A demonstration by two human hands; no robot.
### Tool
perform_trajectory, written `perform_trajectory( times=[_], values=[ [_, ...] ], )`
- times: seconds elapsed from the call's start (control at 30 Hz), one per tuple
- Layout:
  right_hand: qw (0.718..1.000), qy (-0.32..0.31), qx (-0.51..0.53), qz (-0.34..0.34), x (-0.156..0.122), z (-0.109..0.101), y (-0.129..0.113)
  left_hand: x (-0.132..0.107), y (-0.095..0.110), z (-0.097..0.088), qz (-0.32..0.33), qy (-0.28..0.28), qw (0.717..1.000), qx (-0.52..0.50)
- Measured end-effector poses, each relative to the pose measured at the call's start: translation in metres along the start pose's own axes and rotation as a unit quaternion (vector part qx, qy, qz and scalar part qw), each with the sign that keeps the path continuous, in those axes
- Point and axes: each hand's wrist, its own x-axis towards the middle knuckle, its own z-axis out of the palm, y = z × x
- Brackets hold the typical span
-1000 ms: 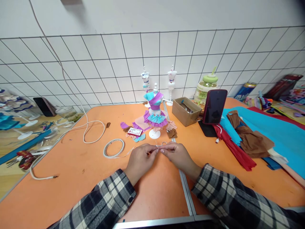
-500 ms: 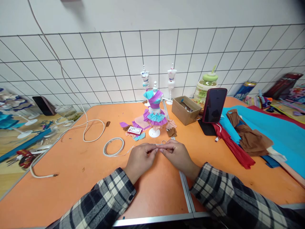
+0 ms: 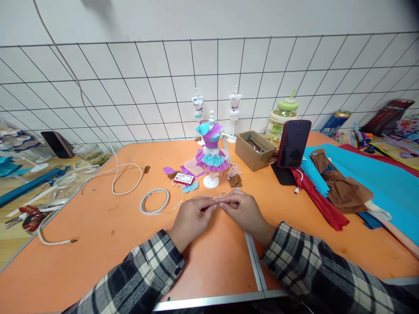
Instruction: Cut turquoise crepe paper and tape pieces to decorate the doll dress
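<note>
Here the left hand (image 3: pixel 191 218) and right hand (image 3: pixel 244 213) meet low over the orange table (image 3: pixel 108 226), both pinching a tiny pale piece (image 3: pixel 215 200) between them. So slight a hold might let it slip; scissors (image 3: pixel 224 194) lie just beyond, a dressed mannequin (image 3: pixel 211 150) farther.

Left forearm (image 3: pixel 144 272) and right forearm (image 3: pixel 304 266) in from the lower edge, angled toward each other, sleeved in dark-and-white plaid down to the wrists. Left hand (image 3: pixel 193 216) palm down, knuckles up, wrist nearly straight, thumb and forefinger pinched together at the tip, other fingers curled loosely beneath. Right hand (image 3: pixel 244 211) set opposite, back toward the camera, wrist bent slightly inward, fingertips (image 3: pixel 226 204) drawn into a tight pinch. Tips of both hands meeting at the middle, touching or very nearly so; too small to tell for certain, possibly closed on one tiny bit between them.
</note>
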Motion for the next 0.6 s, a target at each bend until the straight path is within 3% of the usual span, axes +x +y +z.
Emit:
perform_trajectory(
  times=[0.17,0.47,0.6],
  values=[
    [1.0,0.008,-0.004,-0.011,0.0011,0.0002,-0.0007,0.0006,0.0022,0.0006,-0.02,0.015,1.0,-0.007],
    [0.999,0.001,0.048,0.022,0.0032,0.0008,-0.0007,-0.0004,0.0021,0.0004,0.009,0.014,1.0,-0.019],
    [0.986,-0.046,0.13,0.097,0.0028,0.0004,-0.0031,-0.0015,0.0015,-0.0009,0.024,0.014,1.0,0.014]
  ],
)
